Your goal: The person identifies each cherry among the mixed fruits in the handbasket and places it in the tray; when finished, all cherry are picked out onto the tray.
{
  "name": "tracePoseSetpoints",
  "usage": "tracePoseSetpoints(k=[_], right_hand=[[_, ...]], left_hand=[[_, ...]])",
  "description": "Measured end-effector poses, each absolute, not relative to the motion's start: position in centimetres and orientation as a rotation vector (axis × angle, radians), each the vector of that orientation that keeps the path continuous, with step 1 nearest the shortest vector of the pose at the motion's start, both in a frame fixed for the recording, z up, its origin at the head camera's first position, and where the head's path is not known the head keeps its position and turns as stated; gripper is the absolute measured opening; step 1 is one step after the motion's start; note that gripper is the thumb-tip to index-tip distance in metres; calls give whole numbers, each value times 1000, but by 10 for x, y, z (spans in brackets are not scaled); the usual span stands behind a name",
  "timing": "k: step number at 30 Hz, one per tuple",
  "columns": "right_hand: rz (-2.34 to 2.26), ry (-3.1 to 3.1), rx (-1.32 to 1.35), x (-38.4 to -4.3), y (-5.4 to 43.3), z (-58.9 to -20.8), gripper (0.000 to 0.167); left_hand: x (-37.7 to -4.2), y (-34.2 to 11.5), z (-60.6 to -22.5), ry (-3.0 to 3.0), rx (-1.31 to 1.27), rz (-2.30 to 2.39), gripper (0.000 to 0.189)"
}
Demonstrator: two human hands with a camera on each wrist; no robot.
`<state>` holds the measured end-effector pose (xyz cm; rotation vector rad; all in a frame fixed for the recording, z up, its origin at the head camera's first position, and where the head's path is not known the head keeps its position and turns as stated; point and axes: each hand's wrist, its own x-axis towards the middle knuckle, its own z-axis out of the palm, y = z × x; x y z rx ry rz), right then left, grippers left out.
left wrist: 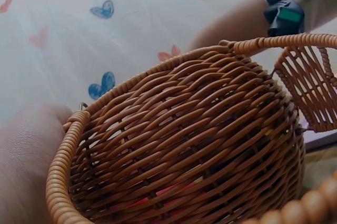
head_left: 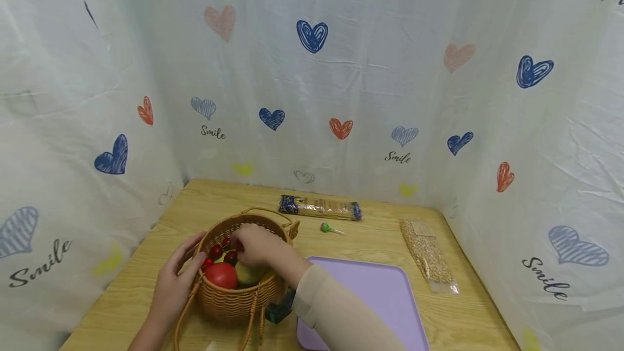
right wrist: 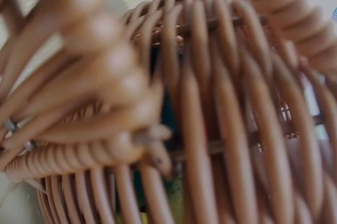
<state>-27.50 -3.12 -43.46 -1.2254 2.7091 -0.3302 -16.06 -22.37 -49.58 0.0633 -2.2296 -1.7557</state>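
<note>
A brown wicker basket (head_left: 229, 302) stands at the left of the table, with looped handles. Inside lie a round red fruit (head_left: 221, 275), a yellow-green fruit (head_left: 247, 275) and several small dark-red cherries (head_left: 215, 251). My left hand (head_left: 176, 270) holds the basket's left rim; the left wrist view shows this hand (left wrist: 31, 155) beside the woven wall. Over the right rim, my right hand (head_left: 255, 245) reaches down into the basket beside the cherries. Its fingertips are hidden, so whether they pinch anything does not show. Wickerwork fills most of the right wrist view.
A lilac tray (head_left: 372, 286) lies right of the basket, partly under the right forearm. Behind are a long pasta packet (head_left: 319, 207) and a green lollipop (head_left: 325, 227). At the right lies a bag of yellow kernels (head_left: 426, 253). Curtains (head_left: 361, 96) surround the table.
</note>
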Motion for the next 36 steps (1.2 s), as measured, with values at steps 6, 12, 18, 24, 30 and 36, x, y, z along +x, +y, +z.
tracePoseSetpoints(k=[6,12,18,24,30,36], right_hand=[[-323,2736,-1301,-274,-22,-427,10],[-415,2721,-1336,-269,-16,-416,15],[-564,2719,-1372,-263,-5,-400,20],[-692,2727,-1378,-254,11,-390,22],[-830,2735,-1350,-241,31,-386,20],[-966,2721,-1343,-228,48,-383,20]], left_hand=[[-160,-221,-496,-2223,66,-1759,50],[-159,-221,-496,-2206,66,-1749,50],[-159,-220,-496,-2189,65,-1762,51],[-159,-219,-496,-2187,72,-1777,50],[-160,-219,-497,-2194,93,-1752,52],[-160,-218,-497,-2195,113,-1739,52]])
